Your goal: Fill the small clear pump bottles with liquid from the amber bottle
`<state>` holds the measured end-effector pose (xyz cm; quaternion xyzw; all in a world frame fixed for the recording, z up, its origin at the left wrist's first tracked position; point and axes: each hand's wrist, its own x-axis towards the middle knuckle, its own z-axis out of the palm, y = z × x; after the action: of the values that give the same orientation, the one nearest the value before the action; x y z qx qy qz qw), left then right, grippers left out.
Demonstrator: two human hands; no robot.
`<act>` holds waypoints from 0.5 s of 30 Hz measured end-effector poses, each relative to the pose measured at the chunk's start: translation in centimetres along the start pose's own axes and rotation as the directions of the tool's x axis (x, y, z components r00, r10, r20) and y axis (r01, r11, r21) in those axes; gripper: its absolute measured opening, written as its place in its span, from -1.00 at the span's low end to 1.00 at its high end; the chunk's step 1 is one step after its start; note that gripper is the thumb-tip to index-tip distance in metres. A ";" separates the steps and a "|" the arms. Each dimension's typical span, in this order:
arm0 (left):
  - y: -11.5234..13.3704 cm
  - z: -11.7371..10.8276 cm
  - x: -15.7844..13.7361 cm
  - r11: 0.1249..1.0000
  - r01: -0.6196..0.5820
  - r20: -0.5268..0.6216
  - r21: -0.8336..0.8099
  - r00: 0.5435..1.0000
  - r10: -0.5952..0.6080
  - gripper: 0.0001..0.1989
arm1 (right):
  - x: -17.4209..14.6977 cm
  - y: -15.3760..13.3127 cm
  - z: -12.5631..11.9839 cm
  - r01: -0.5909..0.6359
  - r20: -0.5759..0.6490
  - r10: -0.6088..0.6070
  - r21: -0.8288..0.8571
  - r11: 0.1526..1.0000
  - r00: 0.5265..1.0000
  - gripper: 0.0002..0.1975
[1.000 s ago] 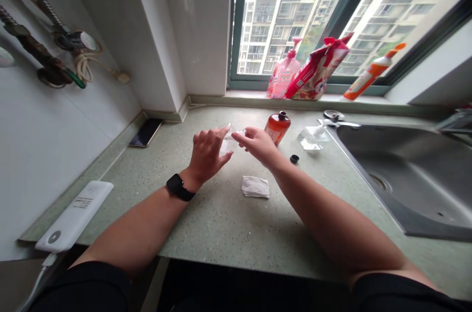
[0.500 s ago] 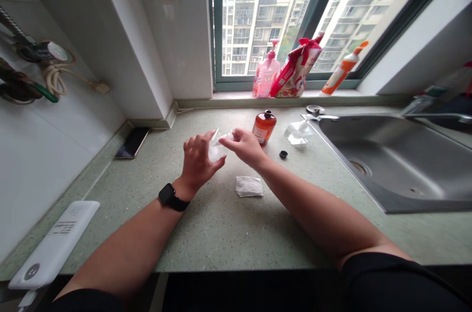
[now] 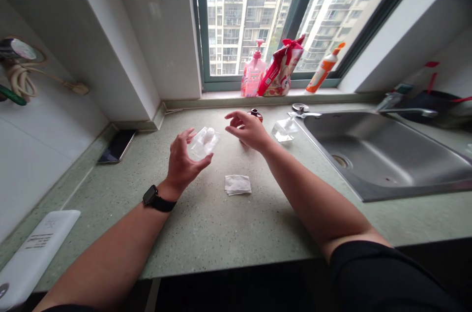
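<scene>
A clear, squarish plastic container (image 3: pixel 202 148) with a whitish rounded top (image 3: pixel 209 135) is at the middle left of the counter; its exact kind is hard to make out. My left hand (image 3: pixel 184 159), with a black watch on its wrist, curves round it, thumb on the near side and fingers on the left. My right hand (image 3: pixel 249 130) is apart from it to the right, fingers loosely bent and empty. Behind that hand stands an amber bottle (image 3: pixel 257 116), mostly hidden, its dark neck showing. A folded white tissue (image 3: pixel 238 184) lies on the counter nearer to me.
Right of the amber bottle stands a clear square pump bottle (image 3: pixel 284 130), beside the steel sink (image 3: pixel 365 194). A pink pump bottle (image 3: pixel 252 76), a red pouch (image 3: pixel 280 71) and an orange bottle (image 3: pixel 321 75) line the windowsill. A phone (image 3: pixel 117 146) and white power bank (image 3: pixel 40 248) lie left.
My right hand has let go of the clear container and moved right, now covering much of the amber bottle. My left hand stays at the container. The view has shifted slightly right.
</scene>
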<state>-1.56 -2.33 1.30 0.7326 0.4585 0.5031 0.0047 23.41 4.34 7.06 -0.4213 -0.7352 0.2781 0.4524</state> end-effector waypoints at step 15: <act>0.6 0.3 -0.4 0.995 -0.036 0.050 -0.095 0.998 0.041 -0.10 | -1.2 -0.8 3.2 -0.002 0.169 -0.029 0.177 0.984 0.985 -0.49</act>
<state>-0.96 -2.77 1.13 0.7531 0.4199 0.5048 0.0417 20.52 2.83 5.75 -0.3491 -0.7466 0.3742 0.4251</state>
